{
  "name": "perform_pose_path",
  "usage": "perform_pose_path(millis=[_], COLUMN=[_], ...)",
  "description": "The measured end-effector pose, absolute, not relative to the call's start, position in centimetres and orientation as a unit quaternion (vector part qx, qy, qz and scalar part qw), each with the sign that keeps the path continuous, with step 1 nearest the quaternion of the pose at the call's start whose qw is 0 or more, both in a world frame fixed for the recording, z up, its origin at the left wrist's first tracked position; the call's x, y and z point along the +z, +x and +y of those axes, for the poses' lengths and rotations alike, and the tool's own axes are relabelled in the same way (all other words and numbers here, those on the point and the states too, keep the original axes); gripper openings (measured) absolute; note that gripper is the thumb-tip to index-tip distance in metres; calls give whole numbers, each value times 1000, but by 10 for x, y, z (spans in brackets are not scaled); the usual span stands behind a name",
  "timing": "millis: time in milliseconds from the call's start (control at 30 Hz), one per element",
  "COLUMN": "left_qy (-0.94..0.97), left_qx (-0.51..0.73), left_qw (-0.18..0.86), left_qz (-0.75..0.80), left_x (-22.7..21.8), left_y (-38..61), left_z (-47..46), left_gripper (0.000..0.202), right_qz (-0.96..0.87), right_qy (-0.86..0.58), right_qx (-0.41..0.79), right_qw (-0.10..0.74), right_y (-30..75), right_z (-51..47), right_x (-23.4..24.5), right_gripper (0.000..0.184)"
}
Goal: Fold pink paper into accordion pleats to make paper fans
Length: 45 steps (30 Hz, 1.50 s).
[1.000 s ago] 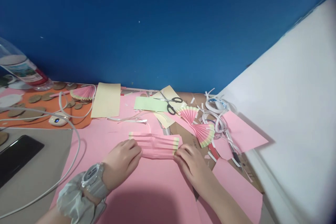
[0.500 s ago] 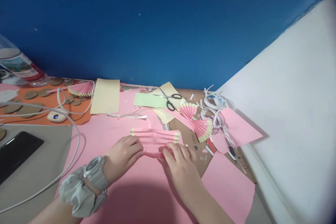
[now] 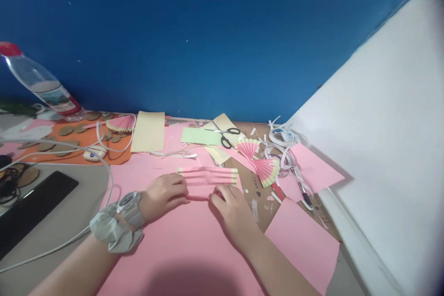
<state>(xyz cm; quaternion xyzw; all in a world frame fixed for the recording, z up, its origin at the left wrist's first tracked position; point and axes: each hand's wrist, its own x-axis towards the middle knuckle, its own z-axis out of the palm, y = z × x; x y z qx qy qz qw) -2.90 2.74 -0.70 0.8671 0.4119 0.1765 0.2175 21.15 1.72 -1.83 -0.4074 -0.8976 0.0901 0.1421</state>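
A pink paper strip point(image 3: 208, 176) with pale yellow-green ends lies crosswise before me, its near edge gathered into narrow pleats. My left hand point(image 3: 168, 193) pinches the left end of the folded edge. At the other end, the fingers of my right hand point(image 3: 229, 201) are curled and pressed on the same fold. A large pink sheet point(image 3: 187, 240) lies beneath both hands. Beyond the strip are a light green paper point(image 3: 199, 135) and scissors point(image 3: 227, 136) with black handles. To the right rests a pleated pink paper bow point(image 3: 258, 162) with yellow-green edges.
A tilted plastic bottle point(image 3: 52, 90), a pleated fan point(image 3: 121, 123) and brown discs point(image 3: 65, 130) stand or lie at the far left. A black phone point(image 3: 38, 210) is nearer. White paper scraps point(image 3: 284, 148) pile at the right by the wall. A white cable point(image 3: 104, 178) loops at left.
The view has turned slightly left, bringing more of the bottle in. Both hands stay on the folded edge, which now shows as a thinner line between them.
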Motion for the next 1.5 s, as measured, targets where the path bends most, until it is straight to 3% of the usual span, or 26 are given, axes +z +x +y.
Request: perform_pose_path(millis=[633,833,1167,1500], left_qy=[871,861,845,813], left_qx=[165,155,160,192], left_qw=[90,107,174,228], left_qz=[454,472,480,500], left_x=[-6,-12,-13,-8], left_y=[-11,-17,-21,-24], left_z=[10,16,17,22], left_gripper=[18,23,27,25], right_qz=[-878,-861,-843,-859], right_qy=[-422,-460,-498,-470], right_qx=[101,96,124,167], right_qw=[204,193,162,113], right_y=[210,209,221,235], right_z=[12,18,26,26], right_x=[-9,-21,-6,3], right_gripper=[8,6,18,12])
